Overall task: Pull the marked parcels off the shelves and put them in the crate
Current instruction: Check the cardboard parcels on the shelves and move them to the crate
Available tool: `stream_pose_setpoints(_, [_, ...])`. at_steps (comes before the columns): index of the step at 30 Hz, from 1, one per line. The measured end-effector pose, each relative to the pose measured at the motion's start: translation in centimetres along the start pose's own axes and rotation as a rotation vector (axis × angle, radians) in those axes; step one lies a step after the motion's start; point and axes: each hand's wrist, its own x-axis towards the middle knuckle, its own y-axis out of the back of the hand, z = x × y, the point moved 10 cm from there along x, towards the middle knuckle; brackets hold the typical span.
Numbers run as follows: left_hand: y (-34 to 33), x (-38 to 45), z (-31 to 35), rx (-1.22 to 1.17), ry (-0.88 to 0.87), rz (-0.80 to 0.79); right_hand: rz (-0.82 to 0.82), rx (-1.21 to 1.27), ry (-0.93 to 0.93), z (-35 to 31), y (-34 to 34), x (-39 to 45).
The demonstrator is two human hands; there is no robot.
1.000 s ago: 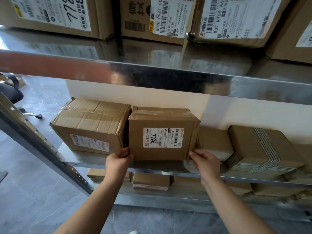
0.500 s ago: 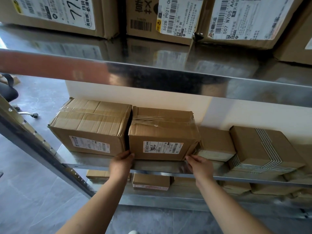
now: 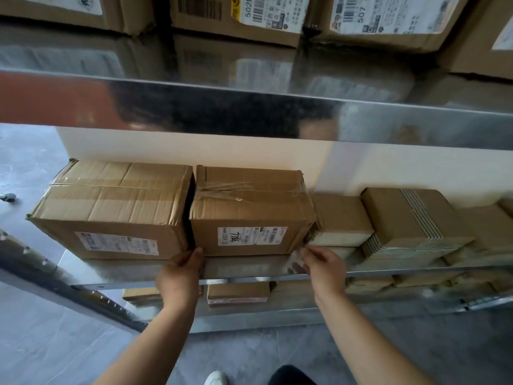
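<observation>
Left hand: fingers curled, thumb and fingertips at the lower left front corner of the brown taped cardboard parcel with a white label handwritten "778", gripping that corner at the gap beside its neighbour. Right hand: fingers bent, tips pinching at the lower right front corner of the same parcel, where clear tape is crumpled; how firm the hold is cannot be told. The parcel sits flat on the middle shiny metal shelf, label facing forward, its front edge near the shelf lip. Directly to its left, touching or nearly so, a larger brown cardboard box with a white printed label. To its right, just beside, a smaller plain brown carton, then a brown carton wrapped with striped strapping bands, further brown packages beyond. Below, on the lower shelf, a flat brown parcel between the two wrists. Above, the upper metal shelf with a mirrored front edge, carrying several large brown boxes with barcode labels. Grey tiled floor underneath; a white shoe tip at the bottom edge.
</observation>
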Motion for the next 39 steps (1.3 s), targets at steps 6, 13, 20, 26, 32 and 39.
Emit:
stream_pose_setpoints(6, [-3.4,-5.2,0.4,0.121,-0.086,-0.012,0.184,-0.079,0.189,-2.3,6.0,0.7])
stream_pose_setpoints(13, [-14.6,-12.7,3.5,0.167,-0.296,-0.232,-0.007,-0.134,0.218,-2.7,8.9,4.3])
stream_pose_setpoints(20, [-22.2,-14.7,4.2,0.206,-0.26,-0.258,-0.31,-0.451,0.384,-3.4,10.1,5.5])
stream_pose_setpoints(26, [-25.3,-14.3,4.4,0.38,-0.325,-0.288,-0.553,-0.586,0.507,-2.4,8.9,3.8])
stream_pose_setpoints(32, [-26.6,-13.3,5.0,0.502,-0.355,-0.367,-0.556,-0.525,0.435,-3.0,8.3,4.7])
stream_pose_setpoints(39, [-25.7,-13.0,4.3,0.407,-0.35,-0.423,-0.533,-0.558,0.376,-3.0,7.6,5.3])
